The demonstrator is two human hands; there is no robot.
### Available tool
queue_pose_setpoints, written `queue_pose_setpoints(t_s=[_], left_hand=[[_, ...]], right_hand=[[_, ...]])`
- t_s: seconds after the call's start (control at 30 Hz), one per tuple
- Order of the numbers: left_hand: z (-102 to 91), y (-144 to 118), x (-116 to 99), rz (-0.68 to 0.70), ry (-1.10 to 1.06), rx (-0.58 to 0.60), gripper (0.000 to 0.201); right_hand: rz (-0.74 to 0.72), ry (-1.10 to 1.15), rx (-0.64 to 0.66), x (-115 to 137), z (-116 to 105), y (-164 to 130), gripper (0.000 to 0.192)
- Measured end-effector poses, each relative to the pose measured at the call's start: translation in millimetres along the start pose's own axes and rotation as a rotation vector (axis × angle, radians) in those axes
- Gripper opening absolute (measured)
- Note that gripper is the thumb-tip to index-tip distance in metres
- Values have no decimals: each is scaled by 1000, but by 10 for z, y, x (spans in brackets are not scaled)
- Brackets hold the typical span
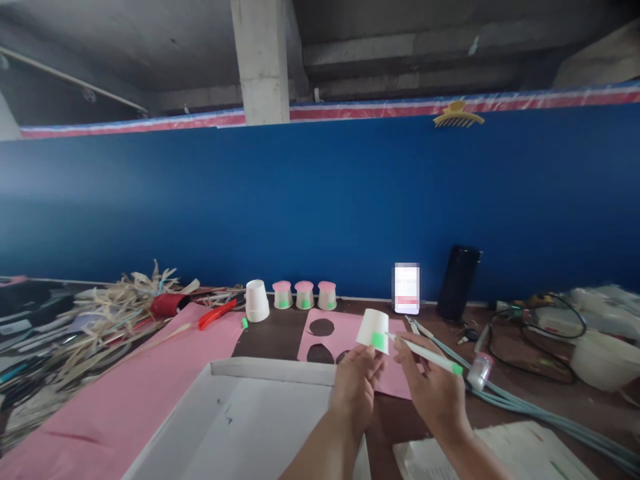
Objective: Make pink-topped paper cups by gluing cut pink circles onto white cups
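Paper cup, white and tapered, is held upside down above the counter; we see a green square patch near its rim. The left hand pinches it from below with closed fingers. The right hand is wrapped around a slim white marker with a green end, its tip touching the patch. Behind, three small pink-topped cups stand in a row beside a plain inverted cup. Smooth pink paper with round cut-outs and a shallow white cardboard tray lie below.
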State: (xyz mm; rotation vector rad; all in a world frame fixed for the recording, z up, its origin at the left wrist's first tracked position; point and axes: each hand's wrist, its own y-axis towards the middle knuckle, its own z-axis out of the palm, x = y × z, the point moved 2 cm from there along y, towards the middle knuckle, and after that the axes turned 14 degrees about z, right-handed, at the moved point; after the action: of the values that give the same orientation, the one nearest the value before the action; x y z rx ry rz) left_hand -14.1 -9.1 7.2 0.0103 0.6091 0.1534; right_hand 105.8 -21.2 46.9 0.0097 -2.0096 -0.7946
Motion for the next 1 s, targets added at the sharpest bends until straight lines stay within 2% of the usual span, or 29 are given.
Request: queue_pose_setpoints(t_s=[0.2, 0.33, 0.4, 0.53, 0.67, 0.83, 1.0], left_hand=[[-42, 29, -17, 15, -106, -14, 16], [-44, 25, -27, 10, -116, -7, 14], [-39, 23, -38, 11, -125, -4, 13], [-36, 28, -61, 18, -131, -14, 11], [-32, 35, -75, 17, -170, -8, 11], [-22, 24, -78, -11, -193, 2, 10], [-31, 10, -52, -47, -173, -9, 8]], right_hand=[[53, 95, 10, -98, -11, 11, 27], [4, 105, 9, -67, -17, -10, 26], [44, 168, -13, -47, -25, -11, 29], [310, 359, -40, -126, 0, 39, 40], [591, 563, 4, -295, 102, 101, 47], [814, 671, 165, -308, 229, 43, 48], [952, 887, 268, -247, 278, -24, 40]])
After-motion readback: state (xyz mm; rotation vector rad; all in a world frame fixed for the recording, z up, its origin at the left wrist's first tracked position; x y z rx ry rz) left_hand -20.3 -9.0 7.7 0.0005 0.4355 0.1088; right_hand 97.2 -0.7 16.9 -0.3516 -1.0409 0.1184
